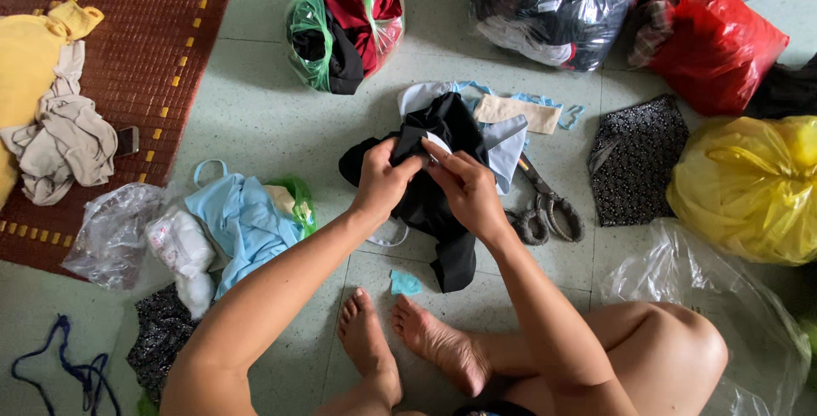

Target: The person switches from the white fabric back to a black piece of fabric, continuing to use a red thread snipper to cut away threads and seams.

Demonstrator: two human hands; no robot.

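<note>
My left hand [385, 179] and my right hand [466, 188] both grip a black garment [442, 220] held above the tiled floor. Between the fingertips shows a small white label on the cloth. The garment hangs down toward my bare feet [408, 339]. Just to the right of my right hand, large dark scissors [543, 203] lie on the floor. Behind the black garment lie pale blue and beige cloth pieces [511, 118].
Plastic bags of clothes stand at the back: green [345, 20], dark clear [553, 8], red [715, 42], yellow [749, 186]. A black patterned cloth [634, 161] lies right. Light blue clothing [242, 220] and a clear bag [111, 233] lie left, beside a red mat [145, 67].
</note>
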